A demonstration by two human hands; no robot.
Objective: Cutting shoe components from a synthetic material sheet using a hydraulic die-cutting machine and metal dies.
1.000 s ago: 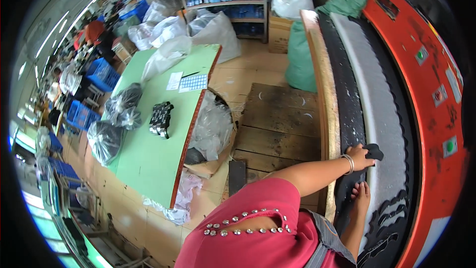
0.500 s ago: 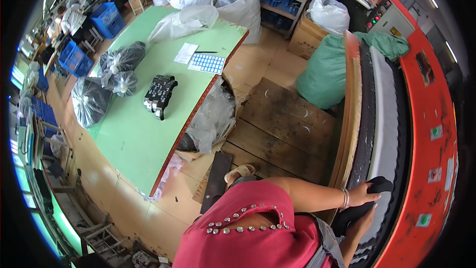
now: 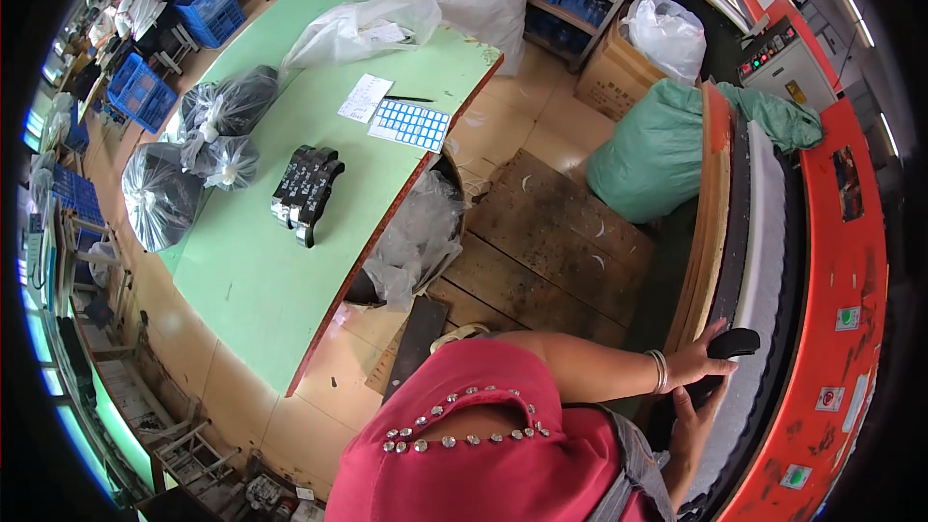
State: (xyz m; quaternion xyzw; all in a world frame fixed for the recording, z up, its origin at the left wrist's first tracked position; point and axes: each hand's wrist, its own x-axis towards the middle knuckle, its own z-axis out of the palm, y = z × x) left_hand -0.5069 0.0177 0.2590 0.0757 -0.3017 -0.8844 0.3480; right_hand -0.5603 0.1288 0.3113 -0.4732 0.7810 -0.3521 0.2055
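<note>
Close together at the right, both my hands are on a black piece (image 3: 735,342) with a rounded end, its kind unclear. My left hand (image 3: 698,362), with bracelets at its wrist, grips it near the rounded end, thumb across it. Just below, my right hand (image 3: 688,425) is closed around its lower part, which the hands mostly hide. Under and beside them runs a long pale grey padded sheet (image 3: 739,420) with a wavy dark edge, along a red machine (image 3: 851,261). A wooden board edge (image 3: 698,261) borders the machine's near side.
On a green table (image 3: 242,280) stand black cutting dies (image 3: 307,193), a blue-gridded card (image 3: 410,125), a paper slip (image 3: 365,99), a pen (image 3: 410,99) and tied bags of dark material (image 3: 164,198). A green sack (image 3: 648,155), a carton (image 3: 614,72) and shelves (image 3: 570,10) stand behind.
The black piece has shifted and turned between my hands, its rounded end now standing clearer above the left fingers. My view has also shifted slightly.
</note>
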